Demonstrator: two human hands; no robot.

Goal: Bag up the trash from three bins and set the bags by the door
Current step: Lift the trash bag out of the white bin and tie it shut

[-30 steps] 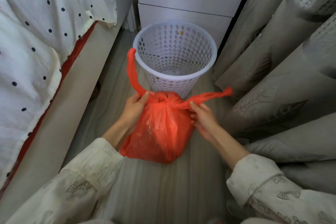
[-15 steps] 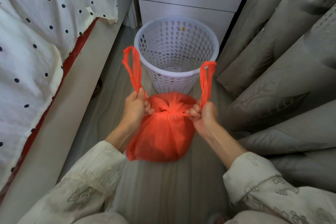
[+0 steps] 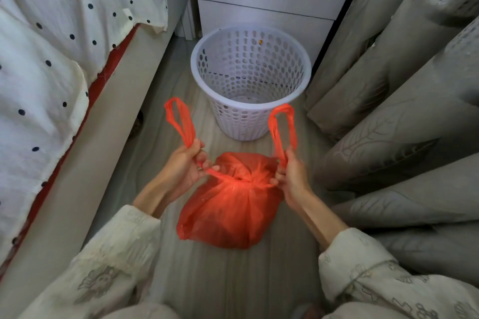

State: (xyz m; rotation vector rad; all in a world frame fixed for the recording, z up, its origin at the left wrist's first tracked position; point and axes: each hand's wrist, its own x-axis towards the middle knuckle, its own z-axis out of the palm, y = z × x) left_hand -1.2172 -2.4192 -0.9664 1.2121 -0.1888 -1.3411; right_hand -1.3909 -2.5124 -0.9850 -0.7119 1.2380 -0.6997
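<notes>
Two hands gripped the red plastic bag's point(image 3: 228, 204) handles: the left hand point(image 3: 185, 167) was clenched round the left handle loop point(image 3: 181, 122), the right hand point(image 3: 291, 176) round the right handle loop point(image 3: 282, 124). The bag sat on the wooden floor point(image 3: 233, 280) directly between the hands, its gathered neck pointing up, just in front of the white perforated bin point(image 3: 250, 80), which looked emptied. Both loops stood upright on either side of the neck, each hand about equally near it. Crossing the loops over that neck appeared to be what a second knot would call for.
</notes>
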